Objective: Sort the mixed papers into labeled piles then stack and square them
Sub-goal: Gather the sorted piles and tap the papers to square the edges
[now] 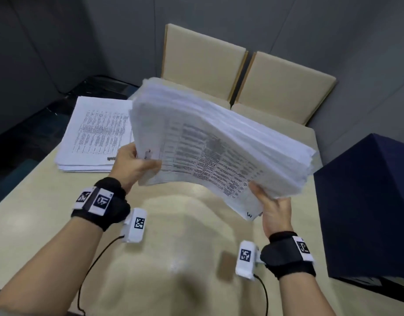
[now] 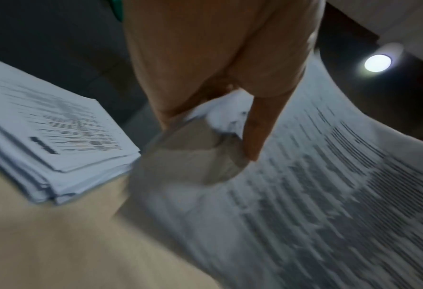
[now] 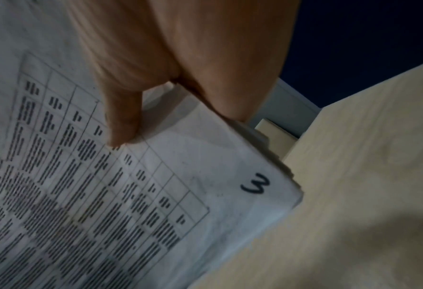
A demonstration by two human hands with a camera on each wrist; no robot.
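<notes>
A thick stack of printed papers point(image 1: 219, 137) is lifted off the beige table point(image 1: 48, 213) and tilted toward me. My left hand point(image 1: 132, 163) grips its near left corner, thumb on the top sheet. My right hand point(image 1: 271, 204) grips the near right corner, thumb on the printed table beside a handwritten mark like a 3 point(image 3: 254, 185). In the left wrist view the thumb point(image 2: 257, 127) presses the curled stack point(image 2: 316, 195). A second pile of printed sheets point(image 1: 93, 133) lies flat on the table at the left, also seen as the pile point(image 2: 54, 144) in the left wrist view.
Two beige chair backs point(image 1: 203, 55) stand behind the table's far edge. A dark blue box point(image 1: 367, 201) sits at the right edge of the table. Dark floor lies beyond the table's left side.
</notes>
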